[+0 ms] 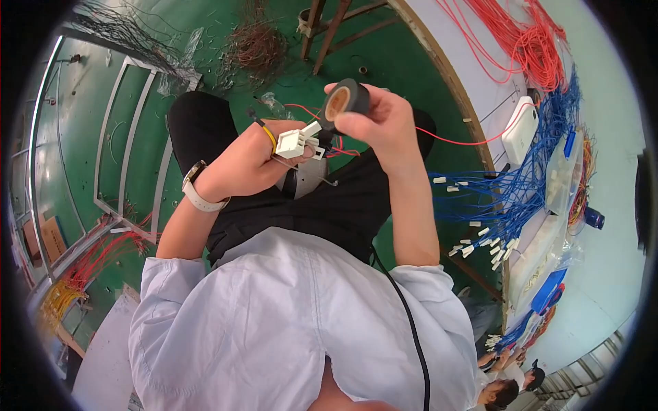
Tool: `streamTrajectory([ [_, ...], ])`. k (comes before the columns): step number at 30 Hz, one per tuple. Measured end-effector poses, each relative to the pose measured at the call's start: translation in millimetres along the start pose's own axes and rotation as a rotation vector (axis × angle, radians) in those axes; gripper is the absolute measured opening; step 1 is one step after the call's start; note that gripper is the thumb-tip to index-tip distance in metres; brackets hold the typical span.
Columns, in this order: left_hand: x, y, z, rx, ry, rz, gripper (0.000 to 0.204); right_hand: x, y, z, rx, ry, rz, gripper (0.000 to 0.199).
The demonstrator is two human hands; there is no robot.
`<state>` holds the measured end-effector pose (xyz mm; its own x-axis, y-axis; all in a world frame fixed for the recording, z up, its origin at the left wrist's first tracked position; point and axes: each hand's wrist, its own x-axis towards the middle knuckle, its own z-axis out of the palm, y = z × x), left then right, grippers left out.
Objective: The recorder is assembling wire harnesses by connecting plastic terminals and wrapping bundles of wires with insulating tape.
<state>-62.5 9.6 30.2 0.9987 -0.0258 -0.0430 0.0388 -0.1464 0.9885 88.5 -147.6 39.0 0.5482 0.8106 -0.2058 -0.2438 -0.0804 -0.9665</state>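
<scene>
My left hand (pixel 257 161), with a watch at the wrist, is closed around a white plastic wire connector (pixel 291 143). A yellow wire (pixel 268 135) with a dark end and some red and dark wires run out by it. My right hand (pixel 380 123) pinches a roll of black electrical tape (pixel 356 99) by its sides, its brown core facing left. The roll is just right of the connector, close to my left fingertips. Whether a strip of tape reaches the wires cannot be made out. Both hands are above my lap.
On the right, a table (pixel 473 75) carries red wires (pixel 534 51), blue wires (pixel 534 178) with white connectors hanging over its edge, and a white case (pixel 519 130). A metal frame (pixel 116 137) stands left. Wire heaps (pixel 257 51) lie on the green floor. People (pixel 504 390) are at lower right.
</scene>
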Motion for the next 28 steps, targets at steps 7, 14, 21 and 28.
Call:
streamTrajectory([
  [7,-2,1,10,0.246,0.201,0.176,0.019,-38,-11,4,-0.313,-0.097,-0.372,0.064],
  [14,-3,-17,18,0.637,0.491,0.380,0.027,-64,33,21,0.154,0.059,-0.321,0.035],
  [21,-7,-26,11,0.926,0.478,0.683,0.034,-53,27,32,0.708,-0.138,0.238,0.034],
  [28,-3,-18,11,0.914,0.387,0.478,0.063,-53,24,32,-0.150,0.009,-0.052,0.027],
])
